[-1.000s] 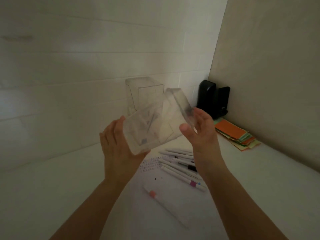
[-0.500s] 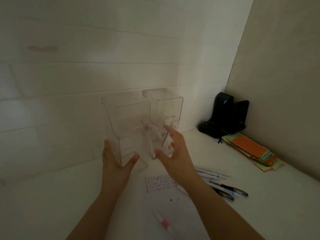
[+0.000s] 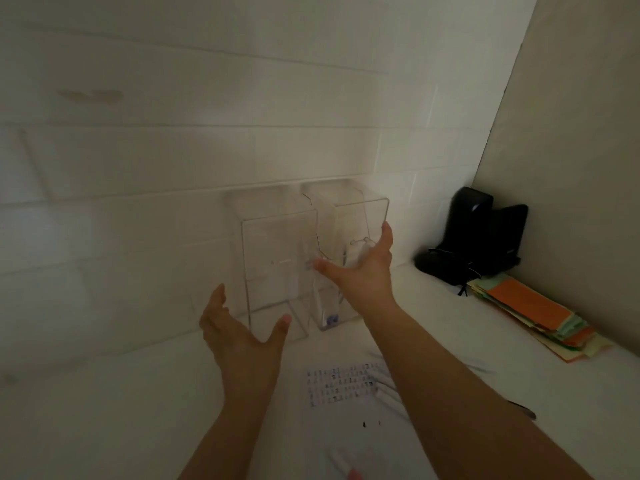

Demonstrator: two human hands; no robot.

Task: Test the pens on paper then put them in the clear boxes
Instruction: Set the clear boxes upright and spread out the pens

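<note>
Two clear boxes stand upright side by side against the white wall. My left hand (image 3: 239,334) is spread at the foot of the left clear box (image 3: 277,244), thumb in front of its lower edge and holding nothing. My right hand (image 3: 363,268) lies with straight fingers against the front of the right clear box (image 3: 349,209), which holds a pen or two with a blue end (image 3: 332,320) near the bottom. The test paper (image 3: 341,386) with rows of small marks lies below. A pink-tipped pen (image 3: 355,474) shows at the bottom edge. My right arm hides most of the other pens.
A black device (image 3: 474,237) stands in the right corner. In front of it lies a stack of coloured paper (image 3: 536,313), orange on top. A dark pen end (image 3: 523,410) pokes out right of my right arm. The white wall is directly behind the boxes.
The box held tilted in the air between both hands now stands upright left of the other box. My left hand has dropped to its foot; my right hand has moved to the right box.
</note>
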